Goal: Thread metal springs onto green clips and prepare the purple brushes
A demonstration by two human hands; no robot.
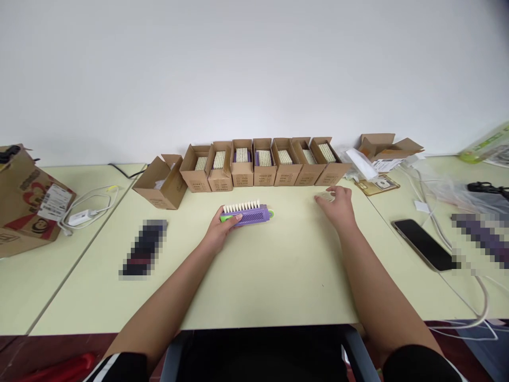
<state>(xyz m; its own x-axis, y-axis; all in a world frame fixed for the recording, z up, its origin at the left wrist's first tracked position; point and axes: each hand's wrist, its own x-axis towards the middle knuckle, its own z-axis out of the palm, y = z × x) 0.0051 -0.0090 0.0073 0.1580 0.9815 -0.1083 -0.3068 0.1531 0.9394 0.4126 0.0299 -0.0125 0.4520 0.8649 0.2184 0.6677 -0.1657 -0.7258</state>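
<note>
One purple brush (249, 213) with cream bristles (242, 206) was held over the surface (278, 276) by the left hand (223, 227), gripped at one end. It was judged light, stiff and smooth, best taken by the casing (254, 216), clear of bristles. The right hand (338, 204) was curled; its contents, if any, could not be told.

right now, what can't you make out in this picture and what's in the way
All in the head view:
Left end of the purple brush: covered by the left hand.
Pale thing at the right hand: blurred and partly covered by that hand, so its shape is unclear.
Printing on the row of small boxes: too small to read.
Dark patch: pixelated, detail lost.
Large carton: cut off by the left edge.
</note>
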